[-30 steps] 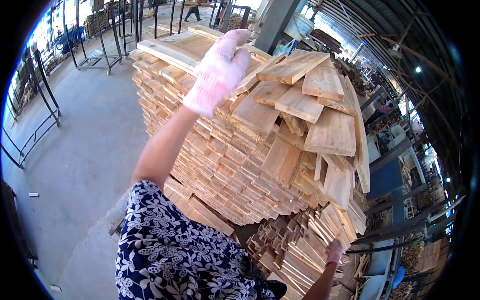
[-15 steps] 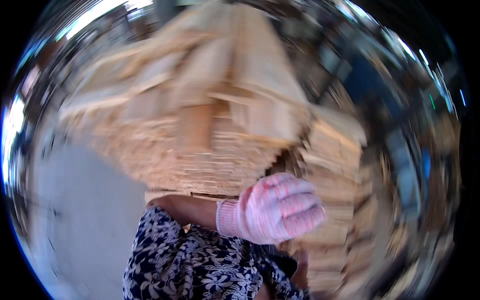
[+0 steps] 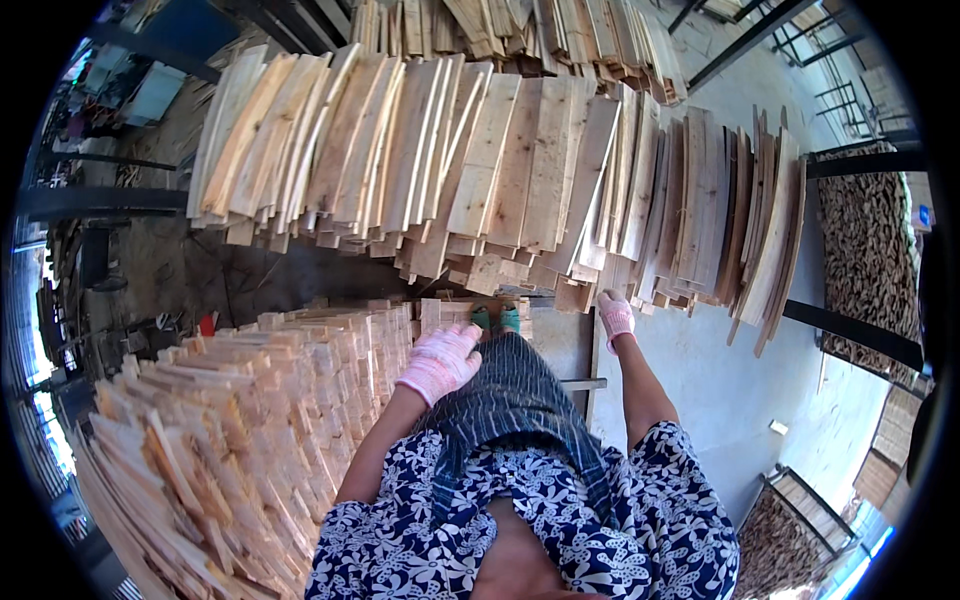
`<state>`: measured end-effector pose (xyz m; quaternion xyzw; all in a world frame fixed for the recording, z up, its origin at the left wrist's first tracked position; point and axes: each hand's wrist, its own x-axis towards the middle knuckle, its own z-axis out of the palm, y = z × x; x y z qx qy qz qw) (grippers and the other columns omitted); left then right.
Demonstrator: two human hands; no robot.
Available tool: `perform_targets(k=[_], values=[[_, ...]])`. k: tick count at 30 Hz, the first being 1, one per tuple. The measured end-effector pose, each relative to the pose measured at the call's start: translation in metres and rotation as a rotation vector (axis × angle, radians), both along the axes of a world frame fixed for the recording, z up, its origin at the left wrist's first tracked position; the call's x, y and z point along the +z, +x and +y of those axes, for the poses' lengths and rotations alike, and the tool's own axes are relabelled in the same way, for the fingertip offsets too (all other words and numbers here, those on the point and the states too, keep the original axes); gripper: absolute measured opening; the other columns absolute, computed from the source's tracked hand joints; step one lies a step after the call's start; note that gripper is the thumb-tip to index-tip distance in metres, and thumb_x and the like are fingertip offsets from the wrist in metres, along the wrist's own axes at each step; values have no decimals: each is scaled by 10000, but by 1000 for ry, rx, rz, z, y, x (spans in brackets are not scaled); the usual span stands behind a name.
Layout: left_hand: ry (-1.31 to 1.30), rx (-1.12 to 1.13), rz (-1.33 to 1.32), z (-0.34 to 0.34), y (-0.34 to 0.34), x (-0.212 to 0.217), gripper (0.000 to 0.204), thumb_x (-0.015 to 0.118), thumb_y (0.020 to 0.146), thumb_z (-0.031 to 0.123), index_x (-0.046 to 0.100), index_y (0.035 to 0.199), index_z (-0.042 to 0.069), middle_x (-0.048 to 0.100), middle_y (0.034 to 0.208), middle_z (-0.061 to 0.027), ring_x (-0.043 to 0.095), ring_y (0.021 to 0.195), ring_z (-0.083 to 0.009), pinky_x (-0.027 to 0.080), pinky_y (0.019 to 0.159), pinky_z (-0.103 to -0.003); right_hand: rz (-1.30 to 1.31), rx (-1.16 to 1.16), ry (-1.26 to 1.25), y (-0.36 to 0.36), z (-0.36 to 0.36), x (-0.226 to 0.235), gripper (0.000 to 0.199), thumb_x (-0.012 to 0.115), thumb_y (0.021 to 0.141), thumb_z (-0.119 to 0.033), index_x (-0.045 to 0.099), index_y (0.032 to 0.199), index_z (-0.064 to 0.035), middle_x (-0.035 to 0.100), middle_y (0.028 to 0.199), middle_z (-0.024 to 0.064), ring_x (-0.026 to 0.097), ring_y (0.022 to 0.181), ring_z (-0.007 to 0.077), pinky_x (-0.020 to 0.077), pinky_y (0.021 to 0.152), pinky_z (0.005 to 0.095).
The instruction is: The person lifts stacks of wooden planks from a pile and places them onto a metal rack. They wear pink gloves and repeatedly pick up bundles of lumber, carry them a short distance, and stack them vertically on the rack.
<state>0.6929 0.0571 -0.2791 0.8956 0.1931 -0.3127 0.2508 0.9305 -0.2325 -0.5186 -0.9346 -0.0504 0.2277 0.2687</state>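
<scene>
Both my hands wear white-and-pink knitted gloves. My left hand [image 3: 442, 362] is held in front of my waist, back upward, near the inner end of a stack of wooden pieces [image 3: 290, 370]. Its fingers are loosely bent, with nothing visible in them. Further right, my right hand [image 3: 616, 318] reaches forward to the near ends of a long row of thin wooden boards [image 3: 520, 170]. Its fingers look extended and come close to the board ends; whether they touch is hard to tell. The boards stand side by side, several leaning over one another.
Dark metal bars [image 3: 860, 335] run at both ends of the board row. More boards [image 3: 600, 40] lie behind it. Piled brown material [image 3: 870, 250] fills a frame at the right. Pale floor [image 3: 720, 390] spreads on my right. My feet in green shoes [image 3: 510, 320] show below the boards.
My view has swung from a blurred wood stack to the long board row. One gloved hand showed before, closed across my front; now both arms are in view and apart, the right one stretched forward.
</scene>
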Motion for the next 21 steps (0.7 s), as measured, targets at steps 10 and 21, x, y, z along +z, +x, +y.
perform_targets(k=[10,21], values=[[-653,700,-123,9,125,-196,395,630,917,365,620,1201,91,689,1101,-141,674,963,-289,538,848,-431,114,-237,-264,42,137,-3,814,675,809,-548,477,1436,-69,517,1380,295,527,1278,484,470,1034,509],[-1195,1535,-138,3,161,-314,995,734,859,605,239,1595,154,262,1617,-201,392,1411,-403,397,1096,-626,316,-293,255,50,149,-37,878,769,861,-504,449,1385,123,672,1139,211,642,1024,280,496,925,377]])
